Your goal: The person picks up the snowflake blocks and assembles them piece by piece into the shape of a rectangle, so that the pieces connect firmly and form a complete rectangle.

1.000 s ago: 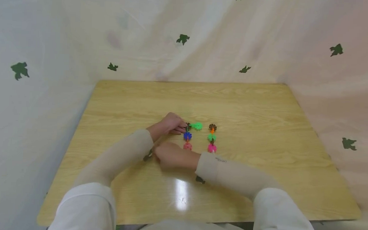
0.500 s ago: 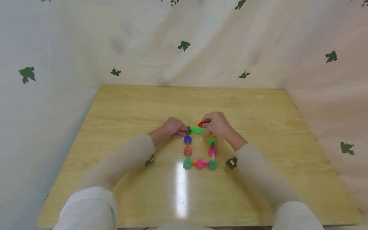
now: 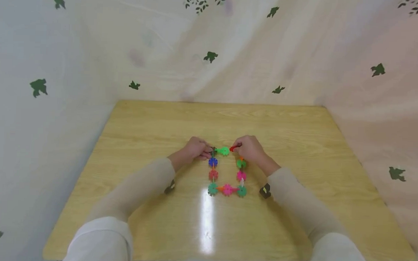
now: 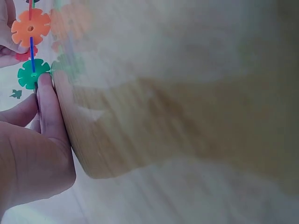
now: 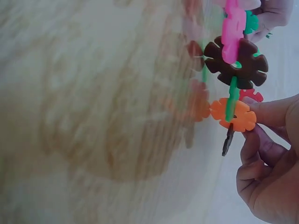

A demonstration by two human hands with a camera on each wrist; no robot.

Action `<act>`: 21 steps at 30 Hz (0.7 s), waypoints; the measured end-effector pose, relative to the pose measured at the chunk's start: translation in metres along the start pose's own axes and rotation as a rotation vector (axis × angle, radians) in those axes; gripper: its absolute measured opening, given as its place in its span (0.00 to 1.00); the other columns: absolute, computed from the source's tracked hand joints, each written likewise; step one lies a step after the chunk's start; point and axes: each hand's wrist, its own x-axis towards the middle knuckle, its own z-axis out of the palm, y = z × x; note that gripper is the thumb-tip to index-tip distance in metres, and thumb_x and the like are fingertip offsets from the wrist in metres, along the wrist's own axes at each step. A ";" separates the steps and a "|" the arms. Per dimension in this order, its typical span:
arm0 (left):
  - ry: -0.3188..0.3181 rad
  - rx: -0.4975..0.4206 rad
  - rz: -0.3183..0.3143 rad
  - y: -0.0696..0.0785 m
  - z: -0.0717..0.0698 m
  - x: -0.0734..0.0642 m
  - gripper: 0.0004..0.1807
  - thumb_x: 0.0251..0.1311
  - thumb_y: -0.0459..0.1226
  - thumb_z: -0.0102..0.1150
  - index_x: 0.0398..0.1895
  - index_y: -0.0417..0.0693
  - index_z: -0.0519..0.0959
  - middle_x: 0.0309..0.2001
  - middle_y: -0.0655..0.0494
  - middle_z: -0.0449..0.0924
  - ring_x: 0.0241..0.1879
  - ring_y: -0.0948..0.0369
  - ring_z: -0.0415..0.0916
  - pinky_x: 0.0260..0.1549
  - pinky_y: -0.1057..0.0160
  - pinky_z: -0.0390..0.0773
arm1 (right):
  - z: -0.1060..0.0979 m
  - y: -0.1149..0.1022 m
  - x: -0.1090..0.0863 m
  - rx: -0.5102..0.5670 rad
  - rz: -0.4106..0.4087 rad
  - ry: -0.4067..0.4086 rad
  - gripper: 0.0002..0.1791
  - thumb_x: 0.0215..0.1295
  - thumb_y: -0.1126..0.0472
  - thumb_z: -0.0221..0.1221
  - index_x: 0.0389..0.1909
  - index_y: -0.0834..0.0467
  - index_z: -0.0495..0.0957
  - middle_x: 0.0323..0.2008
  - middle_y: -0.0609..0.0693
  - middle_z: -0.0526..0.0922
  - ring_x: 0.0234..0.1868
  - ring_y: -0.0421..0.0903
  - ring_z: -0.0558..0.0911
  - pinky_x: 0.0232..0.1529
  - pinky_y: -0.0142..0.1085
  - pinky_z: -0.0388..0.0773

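Observation:
Interlocking snowflake discs form a rectangular chain on the table, with a gap in its far side near my right hand (image 3: 250, 150). That hand pinches a red snowflake disc (image 3: 232, 148) just right of the bright green disc (image 3: 224, 151); the two seem nearly touching. My left hand (image 3: 194, 148) pinches the dark disc (image 3: 213, 150) at the far left corner. In the left wrist view, a green disc (image 4: 33, 73) stands by its fingertips, past an orange disc (image 4: 31, 28). The right wrist view has the red disc (image 5: 251, 94) partly hidden behind an orange disc (image 5: 238, 114).
The wooden table (image 3: 150, 228) extends around the chain on all sides. Its near side is a row of teal and pink discs (image 3: 227, 190). A pale curtain (image 3: 163, 48) with green bird shapes hangs behind. Dark wrist devices (image 3: 265, 191) sit under the forearms.
My right hand has swung from the near left to the chain's far side, bringing the red disc, then lowered slightly toward the gap. The left hand stays at the far left corner.

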 end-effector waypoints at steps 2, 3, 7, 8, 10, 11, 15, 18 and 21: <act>0.001 -0.001 0.006 0.000 0.000 0.000 0.12 0.64 0.27 0.62 0.49 0.29 0.81 0.24 0.47 0.85 0.19 0.62 0.82 0.18 0.71 0.83 | 0.002 0.001 0.001 -0.001 -0.003 0.002 0.05 0.65 0.68 0.64 0.33 0.59 0.88 0.32 0.50 0.88 0.29 0.44 0.82 0.31 0.35 0.82; 0.001 0.001 0.008 0.000 -0.001 0.001 0.12 0.64 0.27 0.62 0.50 0.29 0.81 0.24 0.47 0.85 0.19 0.62 0.82 0.18 0.71 0.83 | 0.003 0.001 0.001 -0.001 -0.003 0.005 0.05 0.65 0.68 0.64 0.32 0.59 0.88 0.32 0.50 0.88 0.29 0.44 0.82 0.31 0.35 0.82; 0.005 0.012 0.008 -0.001 -0.001 0.001 0.13 0.64 0.27 0.62 0.51 0.30 0.81 0.26 0.45 0.86 0.19 0.62 0.82 0.18 0.70 0.83 | 0.008 0.005 0.003 0.013 -0.021 0.012 0.05 0.65 0.68 0.65 0.32 0.58 0.88 0.30 0.49 0.88 0.28 0.43 0.82 0.31 0.35 0.82; 0.008 0.015 0.008 -0.001 -0.001 0.001 0.13 0.64 0.27 0.62 0.51 0.30 0.81 0.26 0.45 0.86 0.19 0.62 0.82 0.18 0.70 0.83 | 0.009 0.006 0.004 0.015 -0.032 0.019 0.05 0.64 0.68 0.65 0.32 0.58 0.88 0.30 0.49 0.88 0.28 0.43 0.82 0.31 0.35 0.82; 0.011 0.018 0.010 -0.001 -0.002 0.000 0.14 0.64 0.28 0.62 0.51 0.30 0.81 0.26 0.45 0.86 0.19 0.63 0.82 0.18 0.70 0.83 | 0.010 0.007 0.004 0.013 -0.056 0.032 0.05 0.64 0.68 0.65 0.31 0.59 0.88 0.29 0.48 0.88 0.28 0.42 0.82 0.32 0.36 0.83; 0.012 0.017 0.014 -0.001 -0.002 -0.001 0.14 0.64 0.28 0.62 0.51 0.30 0.81 0.26 0.46 0.86 0.19 0.63 0.82 0.18 0.71 0.83 | 0.010 0.006 0.005 0.011 -0.063 0.037 0.05 0.63 0.68 0.65 0.31 0.59 0.88 0.29 0.48 0.88 0.28 0.42 0.82 0.32 0.36 0.83; 0.026 0.005 0.025 -0.001 -0.001 -0.003 0.13 0.64 0.27 0.62 0.50 0.30 0.82 0.25 0.45 0.86 0.19 0.63 0.82 0.18 0.71 0.83 | 0.011 0.006 0.004 0.012 -0.070 0.050 0.03 0.63 0.68 0.67 0.32 0.60 0.89 0.29 0.49 0.88 0.28 0.42 0.83 0.32 0.36 0.83; 0.041 -0.003 0.032 -0.001 0.000 -0.004 0.12 0.63 0.27 0.63 0.49 0.29 0.82 0.25 0.45 0.86 0.19 0.63 0.82 0.18 0.71 0.83 | 0.010 0.005 0.004 0.042 -0.053 0.054 0.02 0.62 0.67 0.68 0.32 0.60 0.89 0.29 0.49 0.88 0.27 0.41 0.83 0.30 0.35 0.83; 0.065 -0.009 0.031 -0.002 0.002 -0.004 0.12 0.63 0.26 0.63 0.48 0.29 0.83 0.24 0.46 0.85 0.18 0.63 0.82 0.17 0.71 0.83 | 0.009 0.005 0.004 0.074 -0.042 0.058 0.02 0.61 0.66 0.70 0.30 0.60 0.90 0.28 0.50 0.89 0.25 0.42 0.83 0.28 0.34 0.82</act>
